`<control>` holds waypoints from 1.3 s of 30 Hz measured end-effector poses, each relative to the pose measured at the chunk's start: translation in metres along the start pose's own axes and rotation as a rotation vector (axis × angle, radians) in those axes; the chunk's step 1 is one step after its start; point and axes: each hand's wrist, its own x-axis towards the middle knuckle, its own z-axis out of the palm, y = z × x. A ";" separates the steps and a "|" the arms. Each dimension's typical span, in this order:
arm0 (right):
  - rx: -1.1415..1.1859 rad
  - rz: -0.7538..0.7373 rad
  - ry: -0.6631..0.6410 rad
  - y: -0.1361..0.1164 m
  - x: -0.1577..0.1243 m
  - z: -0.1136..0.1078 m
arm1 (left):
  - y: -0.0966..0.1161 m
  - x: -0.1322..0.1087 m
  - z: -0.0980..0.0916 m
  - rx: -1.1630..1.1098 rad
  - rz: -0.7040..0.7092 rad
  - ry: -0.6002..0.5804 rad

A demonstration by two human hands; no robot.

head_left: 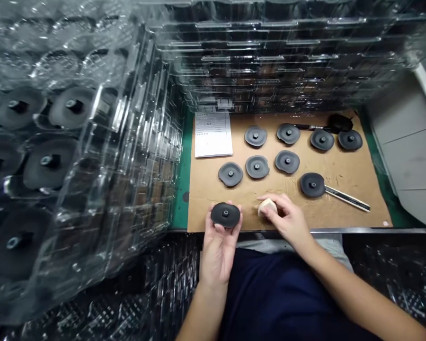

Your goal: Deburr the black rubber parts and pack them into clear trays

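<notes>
Near the front edge of the cardboard, my left hand (219, 248) holds a black disc (225, 215) from below, its small central stud facing up. To the right of it, a pale cream block (267, 207), perhaps a sponge or eraser, is pinched between the thumb and fingers of my right hand (287, 218). The block and the held disc are apart. Several similar dark discs lie on the cardboard beyond my hands, among them one disc (287, 162) in the middle. Another disc (312, 184) rests against the end of a flat cutter-like tool (348, 198).
Cardboard (206, 199) covers the green bench top (181, 203). A printed sheet (213, 135) lies at the back left, a dark brush-like tool (339, 123) at the back right. Clear plastic trays (270, 57) are stacked high behind; another stack (142, 142) at left carries discs.
</notes>
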 end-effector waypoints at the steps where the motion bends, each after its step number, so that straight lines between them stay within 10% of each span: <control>1: 0.000 -0.006 0.004 -0.001 0.001 0.002 | -0.002 0.004 0.001 0.014 0.014 -0.005; 10: -0.098 -0.112 -0.092 0.008 -0.003 -0.002 | -0.013 0.017 0.000 0.120 0.084 0.001; 23: 0.015 -0.051 -0.258 -0.041 0.017 0.009 | -0.017 0.018 -0.003 0.142 0.079 0.046; 39: 0.018 -0.127 -0.194 -0.040 0.010 0.009 | -0.017 0.018 -0.003 0.199 0.076 0.038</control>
